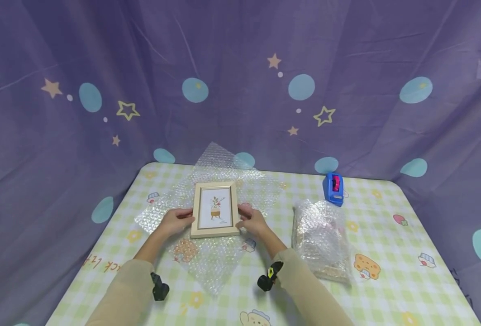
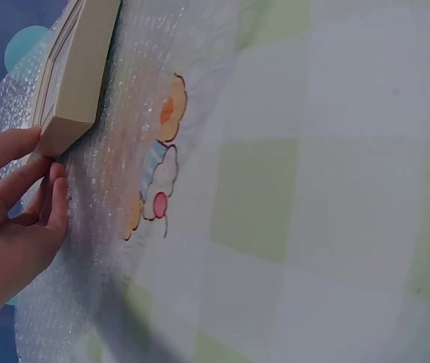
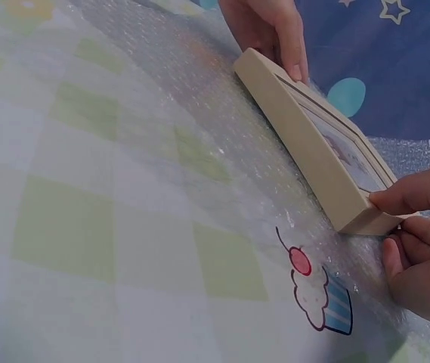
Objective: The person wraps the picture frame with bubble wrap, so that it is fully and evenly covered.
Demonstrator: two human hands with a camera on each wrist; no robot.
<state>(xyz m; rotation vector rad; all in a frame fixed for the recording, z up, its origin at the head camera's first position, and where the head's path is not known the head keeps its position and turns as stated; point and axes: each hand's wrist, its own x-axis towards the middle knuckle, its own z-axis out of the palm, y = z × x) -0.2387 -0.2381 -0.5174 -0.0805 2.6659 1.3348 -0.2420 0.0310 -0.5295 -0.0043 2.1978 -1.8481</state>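
A pale wooden picture frame [image 1: 194, 213] with a potted-plant print lies face up over a diamond-turned sheet of bubble wrap [image 1: 209, 267]. My left hand [image 1: 176, 222] grips its left edge, with fingertips at a lower corner in the left wrist view, where the frame [image 2: 75, 91] shows side-on. On the opposite edge, my right hand [image 1: 253, 221] pinches the frame between thumb and fingers. The right wrist view shows the frame [image 3: 305, 151] slightly tilted, its near side just above the bubble wrap [image 3: 199, 98]. Some fingertips are hidden behind the wood.
To the right lies a flat bundle [image 1: 321, 240] wrapped in bubble wrap. Behind it stands a blue tape dispenser [image 1: 333, 189] with a pink roll. A green-checked cloth [image 1: 387, 290] covers the table, and a purple curtain [image 1: 240, 45] hangs along its back and sides.
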